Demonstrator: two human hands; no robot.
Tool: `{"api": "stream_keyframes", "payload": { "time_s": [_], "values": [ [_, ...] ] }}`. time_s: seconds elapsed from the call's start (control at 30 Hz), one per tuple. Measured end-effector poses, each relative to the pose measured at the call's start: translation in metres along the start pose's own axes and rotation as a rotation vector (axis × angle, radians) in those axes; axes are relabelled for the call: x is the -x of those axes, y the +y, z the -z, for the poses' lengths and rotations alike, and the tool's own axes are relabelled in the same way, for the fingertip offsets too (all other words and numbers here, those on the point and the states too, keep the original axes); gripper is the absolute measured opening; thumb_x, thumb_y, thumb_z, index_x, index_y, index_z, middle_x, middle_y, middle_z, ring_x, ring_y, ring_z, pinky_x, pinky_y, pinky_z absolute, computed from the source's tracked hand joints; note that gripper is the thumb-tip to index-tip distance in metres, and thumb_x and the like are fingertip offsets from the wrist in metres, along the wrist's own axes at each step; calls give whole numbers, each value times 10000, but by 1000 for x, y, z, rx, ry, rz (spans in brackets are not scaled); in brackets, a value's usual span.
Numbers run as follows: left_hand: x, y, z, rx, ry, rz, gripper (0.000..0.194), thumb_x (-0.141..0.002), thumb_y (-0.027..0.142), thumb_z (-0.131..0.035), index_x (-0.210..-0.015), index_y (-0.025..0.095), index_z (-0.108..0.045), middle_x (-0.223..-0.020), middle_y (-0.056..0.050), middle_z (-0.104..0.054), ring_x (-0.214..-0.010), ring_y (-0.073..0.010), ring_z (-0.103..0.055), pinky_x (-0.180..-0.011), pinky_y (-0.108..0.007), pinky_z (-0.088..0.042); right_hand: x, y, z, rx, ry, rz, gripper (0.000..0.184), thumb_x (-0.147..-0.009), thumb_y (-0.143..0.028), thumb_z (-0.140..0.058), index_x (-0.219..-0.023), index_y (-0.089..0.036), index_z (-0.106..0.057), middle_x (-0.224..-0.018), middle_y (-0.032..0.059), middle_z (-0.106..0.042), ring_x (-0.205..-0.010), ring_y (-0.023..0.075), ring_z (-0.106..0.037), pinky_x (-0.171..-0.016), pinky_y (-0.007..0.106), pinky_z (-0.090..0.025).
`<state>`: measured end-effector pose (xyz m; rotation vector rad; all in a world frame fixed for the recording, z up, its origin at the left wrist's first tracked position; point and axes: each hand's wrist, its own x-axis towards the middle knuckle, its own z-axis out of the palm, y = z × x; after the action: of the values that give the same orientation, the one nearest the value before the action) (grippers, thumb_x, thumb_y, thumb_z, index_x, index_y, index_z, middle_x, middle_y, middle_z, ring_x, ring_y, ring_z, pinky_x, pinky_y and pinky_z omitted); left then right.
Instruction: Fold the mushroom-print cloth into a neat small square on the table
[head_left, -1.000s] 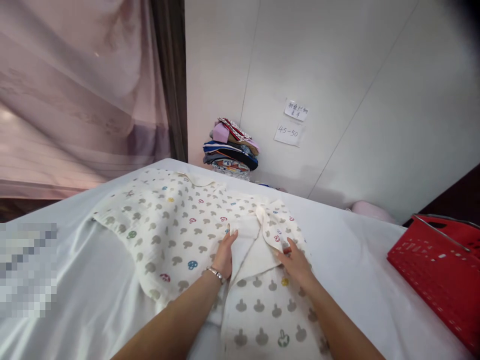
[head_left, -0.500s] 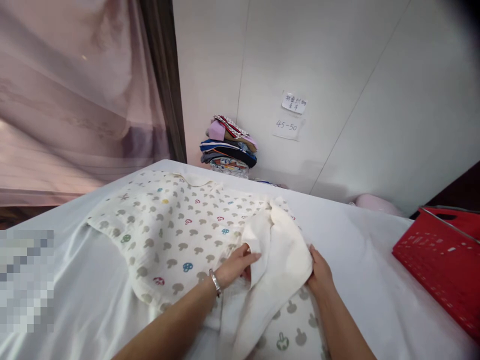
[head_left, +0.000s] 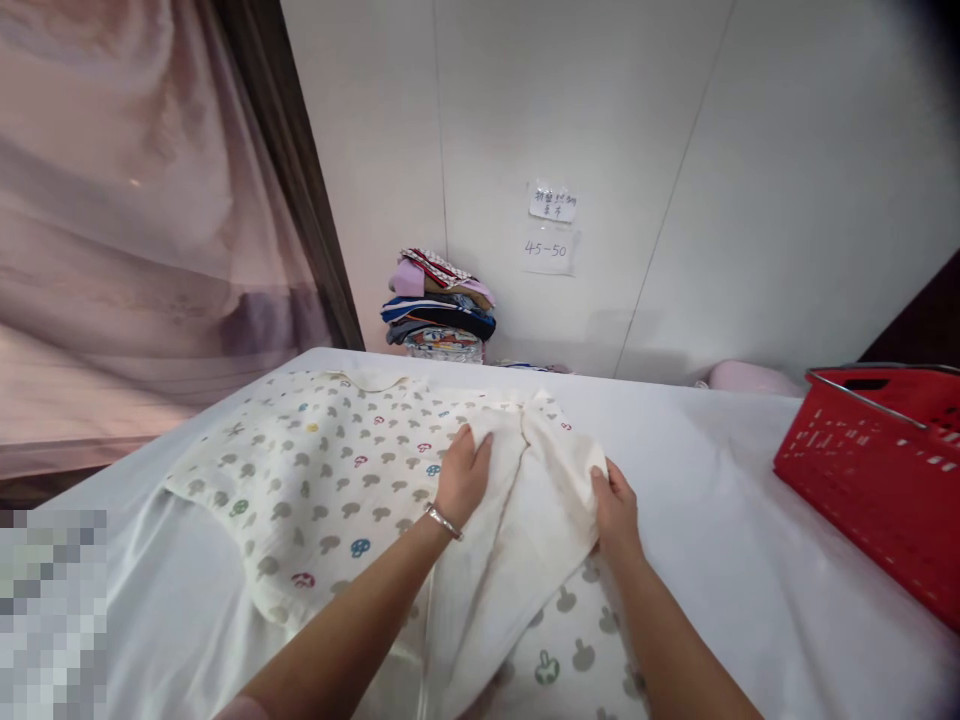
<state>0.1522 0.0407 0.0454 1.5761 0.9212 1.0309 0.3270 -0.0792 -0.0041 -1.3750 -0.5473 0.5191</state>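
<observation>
A cream garment (head_left: 330,480) printed with grey and coloured mushrooms lies spread on the white-covered table. Its right part is turned back, so a plain cream inner side (head_left: 536,510) faces up. My left hand (head_left: 463,478), wearing a silver bracelet, grips the left edge of this turned-back part between thumb and fingers. At the opposite edge, my right hand (head_left: 617,512) pinches the cloth with the thumb on top. Some of its fingers are hidden under the fabric. Between my hands a seam or slit runs down the plain cloth.
A red plastic basket (head_left: 862,455) with a metal handle stands at the right. Behind the table (head_left: 697,480), a stack of folded clothes (head_left: 439,305) rises against the wall. Two paper notes (head_left: 551,230) hang there. A pink curtain (head_left: 150,250) covers the left side.
My left hand has moved up along the turned-back cloth and now grips its edge. The plain inner side lies flatter and more spread. My view has shifted slightly right.
</observation>
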Motion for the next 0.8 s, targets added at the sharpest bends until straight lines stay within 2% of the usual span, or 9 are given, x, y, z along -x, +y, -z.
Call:
{"api": "stream_keyframes", "payload": {
  "time_s": [0.07, 0.1, 0.17, 0.27, 0.4, 0.53, 0.8],
  "values": [
    [7, 13, -18, -123, -194, -280, 232, -812, 232, -485, -1006, 223, -612, -1162, -56, -570, -1107, -222, -492, -992, -324, -350, 8, -4, -7, -12, -145, 78, 382, -771, -394, -555, -1106, -214, -592, -1070, 15, -634, -974, 198, -553, -828, 283, -429],
    [13, 15, -27, -191, -288, -371, 288, -816, 189, -453, -1060, 232, -599, -1192, -47, -559, -1100, -215, -503, -983, -329, -369, 11, -3, -11, -27, -207, 94, 371, -770, -379, -564, -1100, -214, -593, -1067, 17, -633, -964, 196, -556, -834, 285, -425],
    [26, 10, -45, -332, -394, -434, 407, -801, 115, -408, -1162, 245, -543, -1245, -28, -533, -1091, -202, -522, -964, -349, -403, 15, 2, -17, -87, -292, 76, 346, -756, -352, -587, -1074, -218, -592, -1016, 18, -644, -898, 186, -575, -796, 280, -434],
    [41, -8, -59, -524, -383, -463, 543, -758, 38, -374, -1260, 232, -446, -1286, -34, -505, -1119, -182, -509, -962, -364, -422, 16, 14, -23, -234, -356, -72, 311, -726, -338, -608, -1015, -226, -582, -859, 6, -657, -754, 175, -591, -660, 267, -447],
    [48, -22, -52, -678, -318, -503, 588, -733, 17, -369, -1284, 219, -411, -1259, -46, -530, -1103, -173, -523, -922, -343, -462, 15, 17, -25, -371, -327, -181, 287, -709, -333, -606, -971, -220, -577, -707, -10, -621, -626, 160, -565, -554, 252, -414],
    [51, -18, -43, -808, -283, -568, 582, -749, 20, -363, -1300, 205, -387, -1277, -61, -514, -1113, -178, -519, -916, -332, -468, 18, 5, -24, -431, -276, -184, 326, -709, -323, -603, -1016, -222, -558, -701, -13, -600, -585, 141, -532, -542, 247, -402],
    [64, -1, -48, -1022, -380, -575, 607, -769, 38, -370, -1347, 207, -290, -1294, -74, -492, -987, -199, -584, -778, -323, -510, 23, -8, -20, -225, -299, -74, 278, -767, -308, -544, -1034, -233, -547, -636, -35, -519, -542, 109, -453, -487, 213, -352]
  ]
}}
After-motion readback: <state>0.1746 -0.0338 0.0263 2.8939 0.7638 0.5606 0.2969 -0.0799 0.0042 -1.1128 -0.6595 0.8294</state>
